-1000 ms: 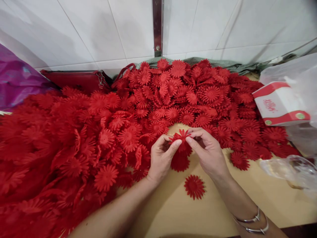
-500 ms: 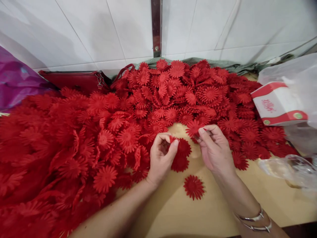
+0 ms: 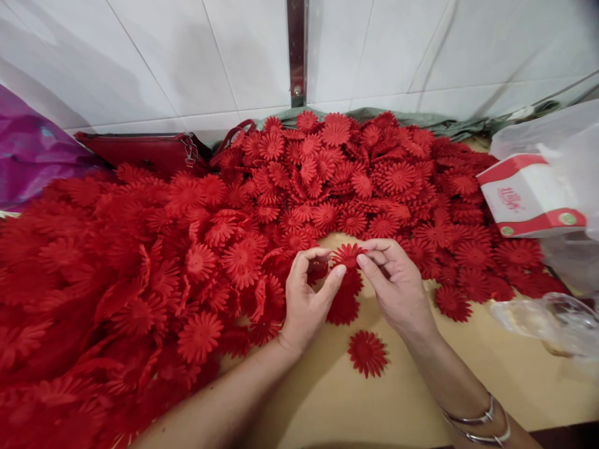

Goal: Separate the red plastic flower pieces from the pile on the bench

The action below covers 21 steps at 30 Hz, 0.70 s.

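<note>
My right hand (image 3: 397,287) pinches the right edge of a red petalled flower piece (image 3: 347,254) between thumb and fingers. At the flower's left side is my left hand (image 3: 309,296), with curled fingers and its thumb tip against the lower petals. The left grip is partly hidden. Beneath the held piece, darker red flower pieces (image 3: 344,308) lie on the table. One separate red flower (image 3: 367,353) rests flat on the tabletop, nearer to me, between my forearms.
A large heap of red flower pieces (image 3: 201,265) spreads left and back on the pale table (image 3: 346,411). A red bag (image 3: 140,153) leans by the tiled wall. Purple plastic (image 3: 37,149) sits left; a white-and-red box (image 3: 528,193) and clear plastic (image 3: 556,321) are right.
My right hand has moved left with the flower piece, bringing it to my left hand. The left thumb and index finger have parted somewhat. The loose flower on the table stays put.
</note>
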{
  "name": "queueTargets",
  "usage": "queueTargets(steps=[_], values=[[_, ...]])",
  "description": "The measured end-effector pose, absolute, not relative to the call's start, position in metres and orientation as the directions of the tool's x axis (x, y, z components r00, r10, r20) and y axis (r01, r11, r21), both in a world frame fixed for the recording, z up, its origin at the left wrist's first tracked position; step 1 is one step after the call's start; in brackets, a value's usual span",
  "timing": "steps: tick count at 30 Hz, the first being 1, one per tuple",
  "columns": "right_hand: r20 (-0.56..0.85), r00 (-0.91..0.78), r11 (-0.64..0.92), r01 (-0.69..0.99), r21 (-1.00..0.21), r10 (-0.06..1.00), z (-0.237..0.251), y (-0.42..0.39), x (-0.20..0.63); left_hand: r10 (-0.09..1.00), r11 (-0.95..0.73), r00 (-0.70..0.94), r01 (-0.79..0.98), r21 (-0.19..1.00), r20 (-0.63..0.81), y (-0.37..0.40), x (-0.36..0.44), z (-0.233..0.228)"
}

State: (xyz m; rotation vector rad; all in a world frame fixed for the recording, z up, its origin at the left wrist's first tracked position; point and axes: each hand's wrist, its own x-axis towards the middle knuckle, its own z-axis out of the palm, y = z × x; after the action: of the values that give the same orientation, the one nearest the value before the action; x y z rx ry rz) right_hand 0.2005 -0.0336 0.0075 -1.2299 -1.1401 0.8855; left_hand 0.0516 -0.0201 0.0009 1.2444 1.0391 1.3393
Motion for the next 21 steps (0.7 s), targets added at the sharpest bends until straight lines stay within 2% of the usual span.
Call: queueTargets(steps=[2,4,8,12,21], values=[[0.198,0.199,0.179,0.113,-0.977,0.960,0.0082,-0.0342,0.1990,0.976,-0.207,0.068,-0.033,0.978,0.209,-0.0183,0.0522,-0.0021],[0.225,0.176,0.201,0.142,-0.969,0.958,0.0077,-0.0343,0.1985,0.970,-0.222,0.089,-0.045,0.974,0.226,-0.0171,0.0533,-0.0046],[0.232,0.174,0.218,0.100,-0.971,0.957,0.0045,-0.0329,0.2015,0.988,-0.097,0.098,-0.217,0.971,0.120,-0.0166,0.0557,-0.0056],[0.215,0.181,0.204,0.079,-0.976,0.960,0.0030,-0.0317,0.2039,0.981,-0.042,0.172,-0.235,0.971,0.084,-0.0169,0.0563,-0.0038],[0.182,0.224,0.165,0.091,-0.982,0.958,0.0051,-0.0329,0.2037,0.999,-0.006,0.033,-0.329,0.944,0.018,-0.0121,0.0580,-0.0032]])
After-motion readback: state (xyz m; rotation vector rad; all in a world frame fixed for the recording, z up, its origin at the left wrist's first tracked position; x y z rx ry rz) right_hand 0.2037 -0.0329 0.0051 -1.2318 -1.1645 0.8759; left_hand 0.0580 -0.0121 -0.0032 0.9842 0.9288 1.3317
